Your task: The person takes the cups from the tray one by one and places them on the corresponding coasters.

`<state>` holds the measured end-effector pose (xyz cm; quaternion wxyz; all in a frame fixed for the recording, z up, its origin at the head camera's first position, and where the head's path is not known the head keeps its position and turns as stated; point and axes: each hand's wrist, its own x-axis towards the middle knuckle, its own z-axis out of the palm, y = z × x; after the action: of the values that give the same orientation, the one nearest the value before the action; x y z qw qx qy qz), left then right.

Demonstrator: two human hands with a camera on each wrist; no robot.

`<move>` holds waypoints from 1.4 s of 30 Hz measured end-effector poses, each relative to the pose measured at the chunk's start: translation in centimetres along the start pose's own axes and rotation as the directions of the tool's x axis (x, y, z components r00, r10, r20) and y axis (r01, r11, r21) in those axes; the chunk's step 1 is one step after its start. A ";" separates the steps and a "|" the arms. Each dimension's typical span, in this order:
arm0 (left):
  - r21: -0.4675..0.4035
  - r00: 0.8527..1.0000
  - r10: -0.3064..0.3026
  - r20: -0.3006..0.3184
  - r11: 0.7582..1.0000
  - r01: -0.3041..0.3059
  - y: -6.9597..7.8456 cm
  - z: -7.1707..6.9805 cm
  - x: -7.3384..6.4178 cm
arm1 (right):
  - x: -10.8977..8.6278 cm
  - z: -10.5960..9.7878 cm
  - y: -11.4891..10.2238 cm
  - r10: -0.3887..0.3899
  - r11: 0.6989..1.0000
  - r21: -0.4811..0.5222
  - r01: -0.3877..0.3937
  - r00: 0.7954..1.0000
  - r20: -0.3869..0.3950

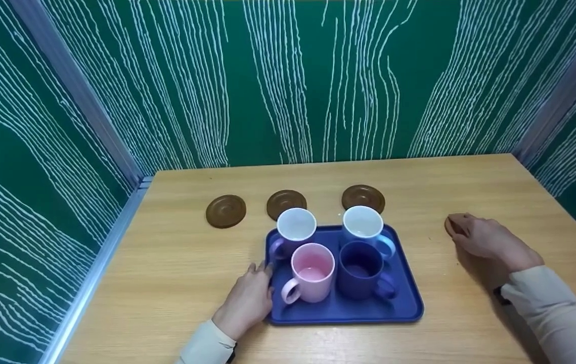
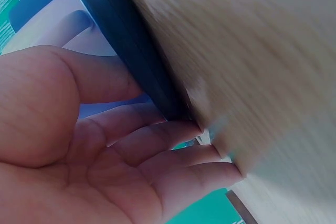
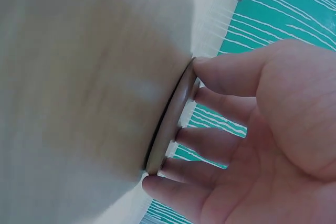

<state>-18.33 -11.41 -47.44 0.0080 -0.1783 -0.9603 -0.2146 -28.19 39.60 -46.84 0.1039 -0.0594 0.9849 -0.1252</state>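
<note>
At the right of the table my right hand (image 1: 487, 240) holds a round brown coaster (image 3: 170, 121) by its rim, thumb at one side and fingertips around the other. The coaster lies flat at the tabletop. My left hand (image 1: 248, 298) rests beside the left edge of a blue tray (image 1: 343, 316). In the left wrist view the thumb touches the tray's side, and the extended fingers reach along its edge to the table. On the tray stand a pink mug (image 1: 313, 278), a dark blue mug (image 1: 356, 278), a purple mug (image 1: 295, 227) and a light blue mug (image 1: 363, 227).
Behind the tray, three more brown coasters lie in a row: a left one (image 1: 226, 211), a middle one (image 1: 285, 202) and a right one (image 1: 363, 197). The two back mugs partly overlap the nearer coasters in the head view. Green walls (image 1: 318, 81) enclose the wooden table (image 1: 181, 283).
</note>
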 end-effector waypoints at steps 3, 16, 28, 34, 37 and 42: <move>-0.001 1.000 -0.007 0.008 1.000 0.007 -0.1 0.0 0.0 | 0.7 -0.1 -0.2 -0.001 1.000 0.011 0.001 1.000 0.015; -0.010 1.000 -0.021 0.020 1.000 0.021 -0.2 -0.2 -0.1 | 3.6 -0.7 -1.1 -0.055 0.998 0.004 0.055 0.998 0.012; -0.015 0.999 -0.034 0.030 0.999 0.035 -0.1 0.0 0.0 | 5.9 -1.1 -1.8 -0.026 0.997 0.076 0.021 0.998 0.066; -0.014 0.999 -0.031 0.021 0.999 0.032 0.1 -0.1 0.0 | 7.0 -1.3 -2.0 -0.010 0.995 0.102 0.003 0.998 0.068; -0.012 1.000 -0.027 0.016 1.000 0.027 0.1 -0.2 0.0 | 7.3 -1.3 -2.2 -0.006 0.995 0.103 0.000 0.998 0.061; -0.017 0.999 -0.031 0.020 0.999 0.031 0.1 -0.2 0.1 | 7.9 -1.4 -2.5 0.007 0.992 0.129 -0.016 0.998 0.067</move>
<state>-18.37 -11.39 -47.25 -0.0064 -0.1656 -0.9611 -0.2211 -35.92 36.43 -46.39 0.1410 -0.0509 0.9710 -0.1861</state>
